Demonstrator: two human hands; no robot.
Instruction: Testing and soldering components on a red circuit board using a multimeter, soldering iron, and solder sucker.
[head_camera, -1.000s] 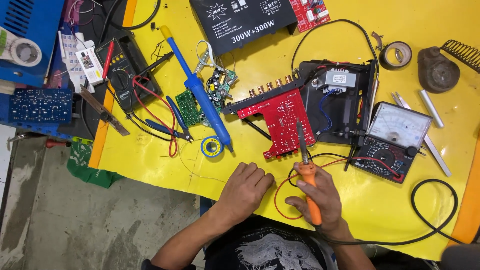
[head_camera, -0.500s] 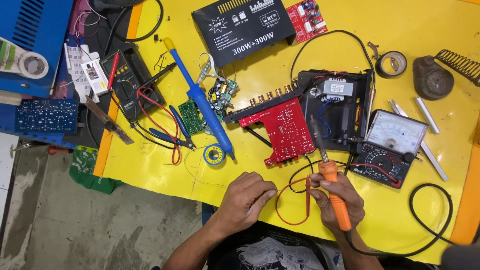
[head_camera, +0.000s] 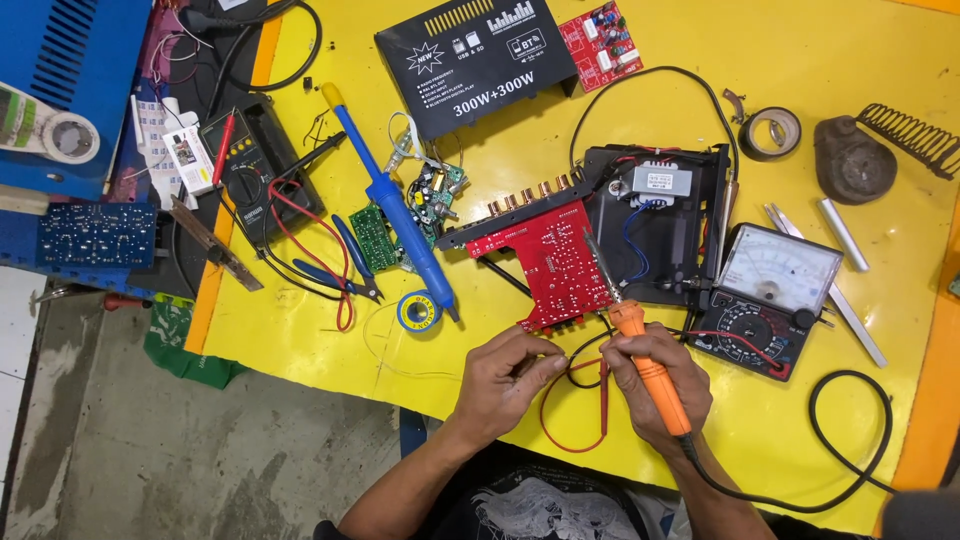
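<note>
My right hand (head_camera: 662, 385) grips an orange-handled soldering iron (head_camera: 640, 352), its metal tip slanting up over a red circuit board (head_camera: 553, 262). My left hand (head_camera: 508, 375) is closed just left of it, fingertips pinching a thin dark wire (head_camera: 578, 350) near the board's lower edge. A red test lead (head_camera: 560, 405) loops on the yellow table (head_camera: 860, 420) between both hands. The red board is joined to a black chassis with a transformer (head_camera: 660, 215).
An analog multimeter (head_camera: 770, 298) lies right of the hands. A blue desoldering pump (head_camera: 395, 215), solder roll (head_camera: 418, 312), green boards (head_camera: 375, 238), digital multimeter (head_camera: 245, 180), black amplifier panel (head_camera: 478, 62), tape roll (head_camera: 772, 130) and iron stand (head_camera: 860, 158) crowd the table.
Both hands moved right and slightly up toward the red board's lower edge. The iron's tip now reaches over the board, and the left hand has closed on the wire.
</note>
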